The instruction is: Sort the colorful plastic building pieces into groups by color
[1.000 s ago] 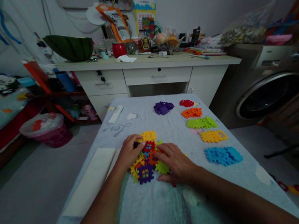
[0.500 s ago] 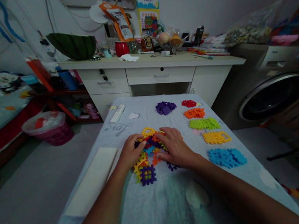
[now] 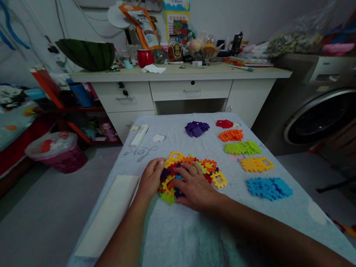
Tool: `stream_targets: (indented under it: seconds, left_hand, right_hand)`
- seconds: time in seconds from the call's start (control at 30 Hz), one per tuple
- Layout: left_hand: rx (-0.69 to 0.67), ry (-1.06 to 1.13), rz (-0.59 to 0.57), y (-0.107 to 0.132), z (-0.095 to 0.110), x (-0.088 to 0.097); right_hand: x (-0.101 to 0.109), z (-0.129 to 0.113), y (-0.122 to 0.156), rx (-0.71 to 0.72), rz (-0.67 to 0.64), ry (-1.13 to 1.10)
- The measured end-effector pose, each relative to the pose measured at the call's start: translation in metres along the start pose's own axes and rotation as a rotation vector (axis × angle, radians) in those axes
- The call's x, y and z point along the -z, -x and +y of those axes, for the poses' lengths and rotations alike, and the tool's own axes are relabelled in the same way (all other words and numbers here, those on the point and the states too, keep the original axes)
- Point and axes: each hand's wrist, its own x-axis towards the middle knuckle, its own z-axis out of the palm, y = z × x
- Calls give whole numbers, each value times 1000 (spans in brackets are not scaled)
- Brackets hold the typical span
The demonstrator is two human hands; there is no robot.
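A mixed heap of notched plastic building pieces lies mid-table, in yellow, orange, purple, red, blue and green. My left hand is at the heap's left edge, its fingers curled in against a purple piece; part of the grip is hidden. Over the front of the heap lies my right hand, palm down with fingers spread, touching pieces. A yellow window piece sits at the heap's right edge. Green pieces stick out at the lower left.
Single-colour piles line the right side: red, orange, green, yellow and blue. A purple pile lies farther back. On the left are a long white board and a white strip.
My right hand has moved left and slightly nearer me, uncovering the heap's right side. The purple window piece in front is out of sight. My left hand has drawn slightly left.
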Motion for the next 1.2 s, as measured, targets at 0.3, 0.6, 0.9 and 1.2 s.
stream_targets:
  seconds: [0.3, 0.6, 0.9, 1.2]
  left_hand:
    - [-1, -7, -8, 1, -1, 0]
    - [-47, -71, -45, 0, -8, -2]
    - [-125, -140, -73, 0, -12, -3]
    - [-163, -190, -105, 0, -12, -2]
  right_hand:
    - [2, -4, -8, -84, 27, -44]
    - [41, 33, 2, -173, 97, -142]
    - [51, 91, 33, -370, -110, -58]
    - [45, 101, 39, -464, 35, -198]
